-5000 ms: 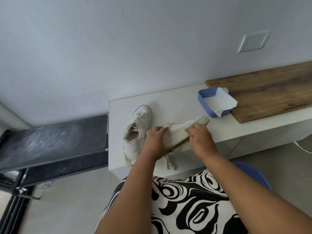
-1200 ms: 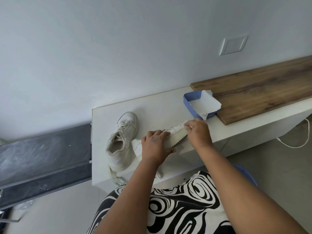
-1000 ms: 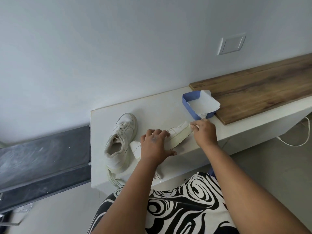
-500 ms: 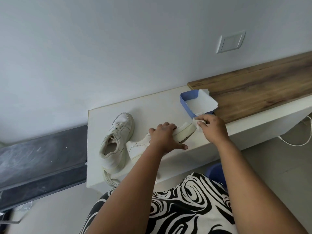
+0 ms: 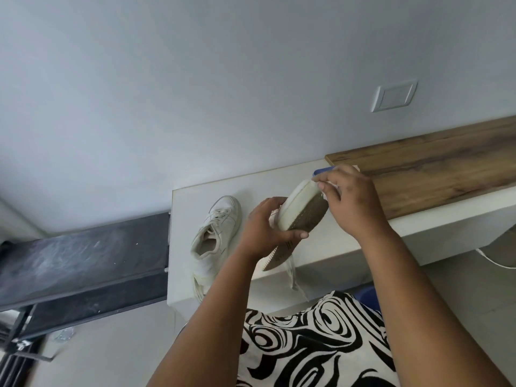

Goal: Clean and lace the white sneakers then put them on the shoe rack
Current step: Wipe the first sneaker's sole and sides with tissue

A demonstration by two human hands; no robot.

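Note:
One white sneaker [image 5: 216, 236] lies on the white table [image 5: 329, 247], toe pointing to the wall. My left hand [image 5: 264, 227] grips the second white sneaker [image 5: 300, 216] around its middle and holds it lifted and tipped, its brown sole facing me. Loose laces [image 5: 293, 275] hang from it over the table's front edge. My right hand [image 5: 349, 202] pinches a small white wipe [image 5: 326, 191] against the sneaker's toe edge. The wipe is mostly hidden by my fingers.
A blue box [image 5: 321, 171] of wipes peeks out behind my right hand, next to a wooden board [image 5: 435, 169]. The dark shoe rack [image 5: 81, 261] stands left of the table. A wall switch [image 5: 393, 97] sits above; a white cable [image 5: 494, 259] lies on the floor at right.
The sneaker that lay on its side on the table is now lifted and tilted, sole toward me. My right hand has moved up with the wipe to the toe edge.

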